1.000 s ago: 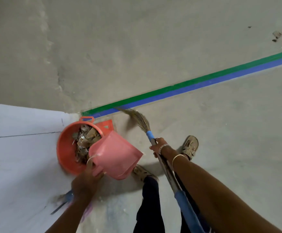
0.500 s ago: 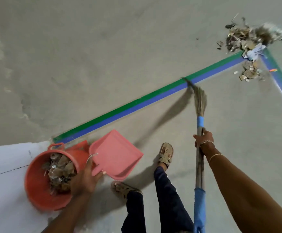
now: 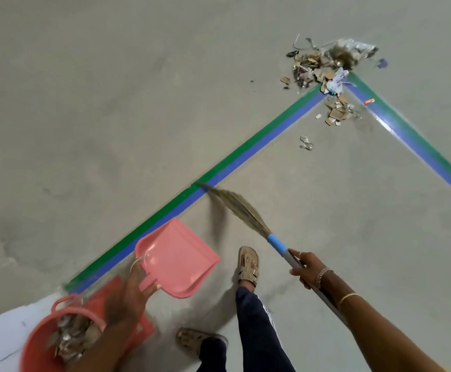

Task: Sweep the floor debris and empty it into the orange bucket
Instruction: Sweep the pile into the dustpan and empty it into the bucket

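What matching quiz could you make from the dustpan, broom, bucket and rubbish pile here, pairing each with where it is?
Things:
1. dustpan
2. broom
3. bucket
4. rubbish pile

Places:
A. at the corner of the tape lines
B. held in the left hand
C. under the left forearm, holding scraps
D. held in the right hand

Pairs: 1-B; 2-D; 3-C; 4-A

Open concrete floor point(image 3: 111, 89) fills the upper left and the centre right of the frame. The debris pile point(image 3: 323, 68) blocks the corner of the tape lines point(image 3: 245, 154) at upper right. At lower left the orange bucket point(image 3: 31, 347) and pink dustpan point(image 3: 181, 259) crowd the floor, and the broom point(image 3: 240, 208) slants across the middle.
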A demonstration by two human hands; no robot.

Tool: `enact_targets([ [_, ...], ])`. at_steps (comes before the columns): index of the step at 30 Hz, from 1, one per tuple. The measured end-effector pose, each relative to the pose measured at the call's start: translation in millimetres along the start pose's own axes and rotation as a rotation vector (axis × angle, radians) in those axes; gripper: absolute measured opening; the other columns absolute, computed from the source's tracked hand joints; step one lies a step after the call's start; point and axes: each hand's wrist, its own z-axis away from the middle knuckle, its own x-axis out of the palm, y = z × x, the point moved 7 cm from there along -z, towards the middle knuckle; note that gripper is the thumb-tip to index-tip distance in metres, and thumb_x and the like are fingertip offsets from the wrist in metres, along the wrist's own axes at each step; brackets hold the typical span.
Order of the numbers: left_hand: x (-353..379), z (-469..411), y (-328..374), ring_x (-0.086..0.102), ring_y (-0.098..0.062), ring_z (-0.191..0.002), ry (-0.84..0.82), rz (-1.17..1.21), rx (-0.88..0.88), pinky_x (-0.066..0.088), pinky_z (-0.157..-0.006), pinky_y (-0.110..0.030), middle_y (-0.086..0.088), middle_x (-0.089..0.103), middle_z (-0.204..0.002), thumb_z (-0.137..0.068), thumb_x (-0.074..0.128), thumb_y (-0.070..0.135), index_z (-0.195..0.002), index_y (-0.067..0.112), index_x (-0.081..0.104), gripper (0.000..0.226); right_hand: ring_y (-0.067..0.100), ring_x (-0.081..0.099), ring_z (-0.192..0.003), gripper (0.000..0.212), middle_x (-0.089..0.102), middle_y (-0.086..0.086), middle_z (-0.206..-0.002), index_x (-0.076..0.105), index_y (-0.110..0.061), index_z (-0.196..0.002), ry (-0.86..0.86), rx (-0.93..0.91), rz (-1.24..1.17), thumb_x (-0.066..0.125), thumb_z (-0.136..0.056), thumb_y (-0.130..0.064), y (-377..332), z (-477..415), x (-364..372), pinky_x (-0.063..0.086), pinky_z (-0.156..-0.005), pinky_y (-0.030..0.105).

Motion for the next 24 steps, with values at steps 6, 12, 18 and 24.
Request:
enact_targets([
  [6, 0.7, -18.7, 30.9, 0.068, -0.038, -0.095, -0.011, -0.251, -0.028, 0.053, -0.075, -0.041, -0.012, 0.07, -0.1, -0.082, 0.067, 0.065, -0.147, 0.04, 0.035, 0.077, 0.016, 0.049, -0.033, 0.066, 0.06, 0.017, -0.085, 0.041, -0.009, -0.148, 0.057, 0.194, -0.129, 0.065, -0.088, 0.0, 29.5, -24.6, -10.4, 0.042, -0.035, 0.025],
  [12, -19.3, -13.2, 90.2, 0.068, -0.034, -0.098, 0.057, -0.32, 0.054, 0.051, -0.076, -0.039, -0.007, 0.071, -0.103, -0.077, 0.064, 0.074, -0.146, 0.04, 0.039, 0.082, 0.025, 0.054, -0.043, 0.07, 0.062, 0.018, -0.083, 0.041, -0.013, -0.149, 0.294, 0.141, -0.209, 0.067, -0.086, 0.002, 25.2, -20.2, -88.6, 0.044, -0.035, 0.026],
  [18, -42.2, -8.9, 148.9, 0.07, -0.03, -0.094, 0.111, -0.345, 0.148, 0.051, -0.079, -0.039, -0.005, 0.071, -0.097, -0.071, 0.053, 0.087, -0.148, 0.045, 0.038, 0.089, 0.025, 0.06, -0.044, 0.056, 0.065, 0.02, -0.081, 0.052, -0.008, -0.136, 0.49, 0.101, -0.349, 0.07, -0.083, -0.002, 23.6, 16.5, -154.2, 0.052, -0.041, 0.032],
  [24, -49.3, -20.4, 227.4, 0.067, -0.032, -0.103, 0.108, -0.347, 0.298, 0.047, -0.081, -0.037, -0.006, 0.071, -0.112, -0.081, 0.062, 0.072, -0.151, 0.039, 0.034, 0.082, 0.023, 0.056, -0.042, 0.063, 0.061, 0.017, -0.07, 0.05, -0.012, -0.141, 0.502, 0.102, -0.44, 0.069, -0.082, 0.002, 33.9, 53.5, -175.1, 0.052, -0.043, 0.034],
])
